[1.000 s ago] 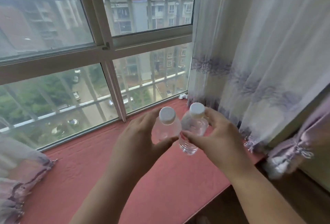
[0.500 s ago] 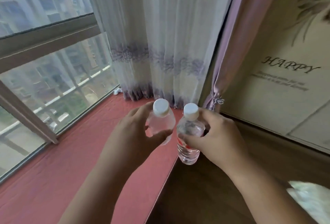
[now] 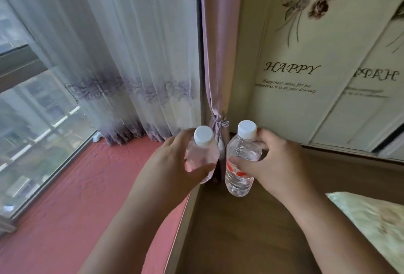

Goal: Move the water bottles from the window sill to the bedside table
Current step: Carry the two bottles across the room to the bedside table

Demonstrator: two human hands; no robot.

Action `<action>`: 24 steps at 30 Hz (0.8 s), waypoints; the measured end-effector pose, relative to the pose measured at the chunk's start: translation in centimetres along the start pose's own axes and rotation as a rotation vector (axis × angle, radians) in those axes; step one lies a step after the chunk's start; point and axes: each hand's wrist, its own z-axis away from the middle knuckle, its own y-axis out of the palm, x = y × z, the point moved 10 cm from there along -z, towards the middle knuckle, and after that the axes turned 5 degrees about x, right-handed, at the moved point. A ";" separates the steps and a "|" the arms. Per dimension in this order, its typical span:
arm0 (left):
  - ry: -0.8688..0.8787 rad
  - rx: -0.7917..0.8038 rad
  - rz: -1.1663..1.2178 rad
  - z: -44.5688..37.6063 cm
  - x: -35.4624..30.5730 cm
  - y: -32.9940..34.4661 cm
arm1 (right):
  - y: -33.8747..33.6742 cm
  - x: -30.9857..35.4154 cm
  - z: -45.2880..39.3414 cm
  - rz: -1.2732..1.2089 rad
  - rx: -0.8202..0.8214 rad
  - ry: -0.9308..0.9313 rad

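Observation:
I hold two small clear water bottles with white caps, one in each hand, both upright and in the air. My left hand grips the left bottle over the right edge of the red-padded window sill. My right hand grips the right bottle, which has a red label, above the dark brown wooden surface beside the sill. The bottles are close together but apart.
Sheer white curtains and a tied pink drape hang at the sill's far end. A cream wardrobe door with a "HAPPY" print stands behind the wooden surface. Pale patterned bedding lies at the right edge.
My view has swung right, away from the window toward the wardrobe. Both hands have carried the bottles right, from over the sill to its edge and the wooden surface.

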 end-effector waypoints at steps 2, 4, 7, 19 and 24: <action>0.017 0.014 -0.022 -1.2 -1.5 1.0 | -1.6 -1.2 -0.5 0.017 -0.023 0.010; 0.024 0.019 -0.042 -2.3 -2.7 1.9 | -3.1 -2.6 -1.1 0.010 -0.046 0.024; 0.033 0.018 -0.036 -3.9 -4.4 3.2 | -4.9 -4.5 -2.1 0.029 -0.078 0.025; 0.046 0.070 -0.044 -8.7 -8.1 9.5 | -8.2 -12.2 -4.6 -0.043 -0.054 0.123; 0.054 0.126 -0.030 -11.2 -8.4 12.2 | -9.0 -14.8 -5.7 -0.032 -0.065 0.172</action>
